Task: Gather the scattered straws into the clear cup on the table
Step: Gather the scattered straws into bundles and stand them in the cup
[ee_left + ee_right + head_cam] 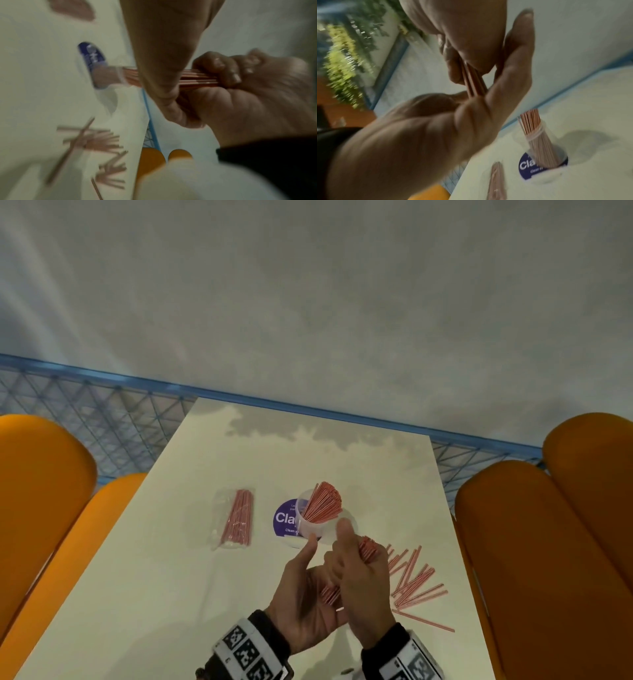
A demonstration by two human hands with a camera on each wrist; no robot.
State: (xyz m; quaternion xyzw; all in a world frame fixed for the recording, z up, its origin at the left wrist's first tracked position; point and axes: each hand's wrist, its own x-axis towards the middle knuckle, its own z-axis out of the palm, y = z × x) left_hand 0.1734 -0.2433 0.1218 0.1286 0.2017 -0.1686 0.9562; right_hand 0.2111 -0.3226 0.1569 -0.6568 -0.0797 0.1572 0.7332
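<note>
The clear cup (315, 529) stands mid-table on a blue round sticker (285, 519) and holds a fan of pink straws (325, 501). Just in front of it my right hand (363, 587) grips a bundle of straws (367, 546), fingers curled round it and thumb up. My left hand (301, 601) lies under the bundle's near end, palm up and thumb straight; its fingers are mostly hidden. In the right wrist view the bundle (474, 81) runs down into the left palm (419, 135). Several loose straws (414, 580) lie scattered right of the hands.
A clear bag of pink straws (236, 518) lies left of the cup. The white table (171, 577) is narrow, with orange seats on the left (41, 491) and right (548, 542). A blue mesh rail (102, 412) runs behind it.
</note>
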